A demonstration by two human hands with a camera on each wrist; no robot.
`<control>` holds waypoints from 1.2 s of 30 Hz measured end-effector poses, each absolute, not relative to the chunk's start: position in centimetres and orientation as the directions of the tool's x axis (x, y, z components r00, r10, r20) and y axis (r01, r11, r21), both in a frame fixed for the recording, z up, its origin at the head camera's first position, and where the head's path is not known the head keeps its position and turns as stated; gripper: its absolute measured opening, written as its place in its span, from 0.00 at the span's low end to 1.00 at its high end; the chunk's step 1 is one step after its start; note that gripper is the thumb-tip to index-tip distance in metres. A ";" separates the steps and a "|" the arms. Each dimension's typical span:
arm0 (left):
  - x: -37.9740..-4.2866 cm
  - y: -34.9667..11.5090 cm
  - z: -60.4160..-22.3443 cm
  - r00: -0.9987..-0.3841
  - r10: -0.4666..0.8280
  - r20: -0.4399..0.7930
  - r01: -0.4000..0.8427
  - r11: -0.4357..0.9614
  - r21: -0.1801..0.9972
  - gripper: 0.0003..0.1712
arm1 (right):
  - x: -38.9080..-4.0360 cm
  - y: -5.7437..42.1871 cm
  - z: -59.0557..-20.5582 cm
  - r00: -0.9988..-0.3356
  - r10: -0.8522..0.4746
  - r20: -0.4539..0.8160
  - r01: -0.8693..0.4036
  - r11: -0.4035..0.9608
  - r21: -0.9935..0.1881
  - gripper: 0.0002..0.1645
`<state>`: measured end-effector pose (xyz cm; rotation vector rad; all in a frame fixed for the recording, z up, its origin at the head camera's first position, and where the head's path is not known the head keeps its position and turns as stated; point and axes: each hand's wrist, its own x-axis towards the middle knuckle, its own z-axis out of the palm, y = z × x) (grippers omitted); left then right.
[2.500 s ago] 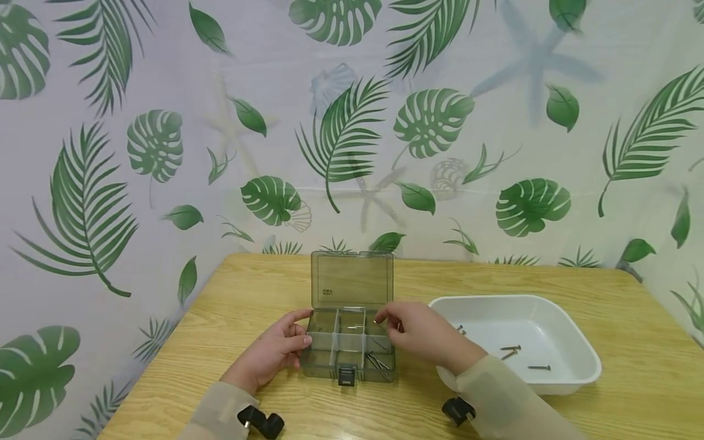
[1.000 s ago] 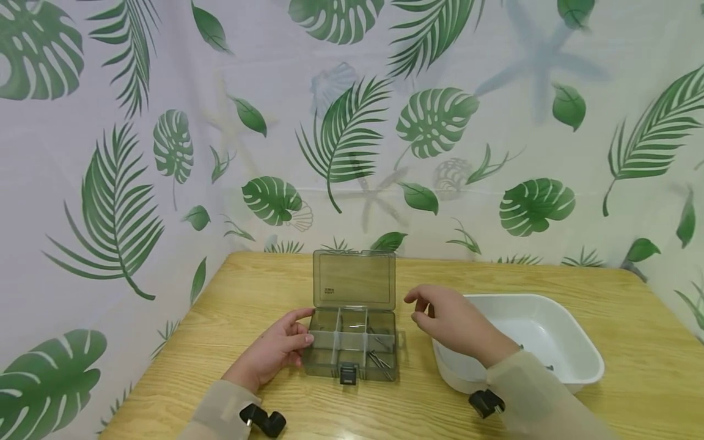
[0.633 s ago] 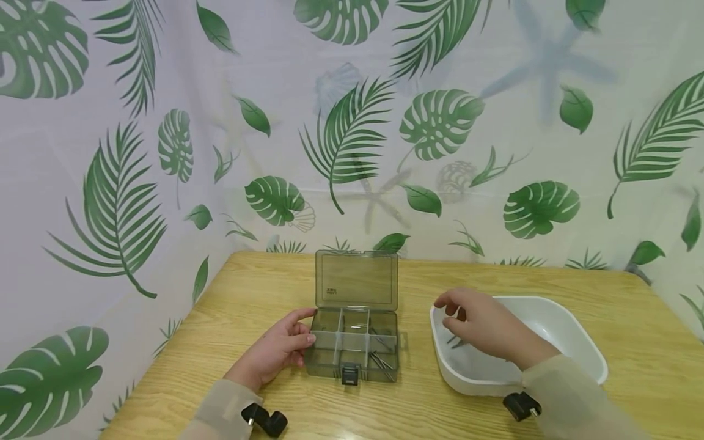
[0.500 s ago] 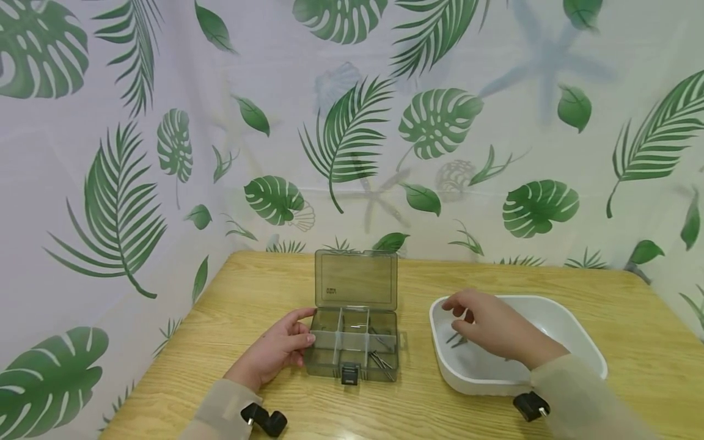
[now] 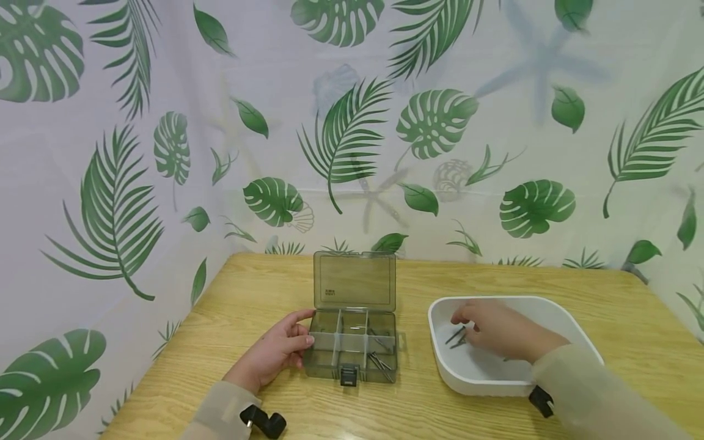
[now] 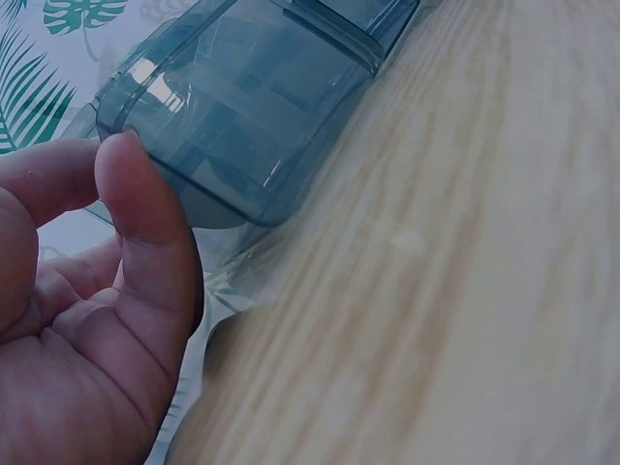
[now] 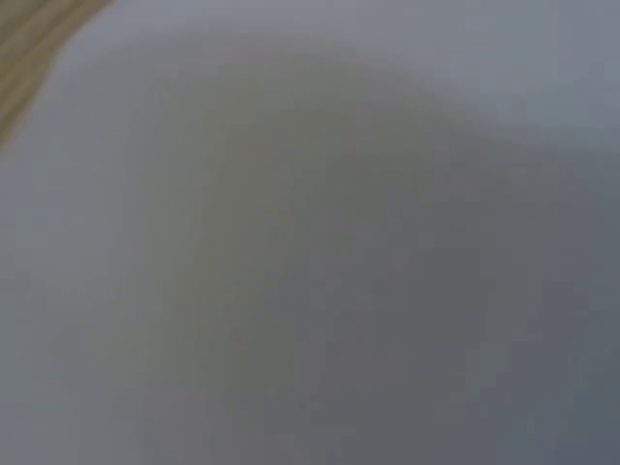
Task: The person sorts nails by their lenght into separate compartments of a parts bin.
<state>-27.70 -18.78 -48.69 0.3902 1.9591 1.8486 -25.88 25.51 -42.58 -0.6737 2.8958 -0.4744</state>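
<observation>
A smoky, see-through compartment box [image 5: 349,360] stands on the table with its lid raised. Several screws [image 5: 381,362] lie in its front right compartment, and others show in the one behind. My left hand [image 5: 277,348] grips the box's left side; in the left wrist view the thumb [image 6: 145,194] lies against its edge. Over the white tray [image 5: 555,315], my right hand [image 5: 497,330] reaches down with loosely bent fingers and nothing visible in them. Beside its fingertips lie a few screws [image 5: 455,336]. The right wrist view is too blurred to show the hand.
The wooden table [image 5: 264,287] runs back to a leaf-patterned cloth [image 5: 352,122]. A strip of table separates box and tray. The tray's raised rim surrounds my right hand, and my forearm crosses its near right side.
My right hand has left the box's right compartments, moved right to the tray, and lowered into it. The left hand has stayed at the box.
</observation>
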 end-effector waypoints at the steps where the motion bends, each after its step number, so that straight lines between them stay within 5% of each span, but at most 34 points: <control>1: -27.7 -18.8 -48.7 -0.874 0.474 -0.107 -0.080 0.078 0.994 0.39 | -25.9 25.5 -42.8 -0.886 -0.461 -0.048 -0.424 0.849 -0.317 0.18; 12: -27.4 -18.7 -48.5 -0.874 0.474 -0.109 -0.082 0.077 0.994 0.37 | -25.9 25.8 -44.3 -0.866 -0.499 -0.018 -0.480 0.842 -0.246 0.11; 25: -27.3 -18.6 -48.4 -0.881 0.458 -0.115 -0.093 0.070 0.993 0.38 | -25.7 25.4 -44.2 -0.909 -0.370 -0.189 -0.315 0.910 -0.268 0.09; 36: -27.4 -18.6 -48.4 -0.880 0.460 -0.118 -0.096 0.071 0.993 0.38 | -25.6 26.0 -43.8 -0.932 -0.336 -0.136 -0.275 0.900 -0.337 0.09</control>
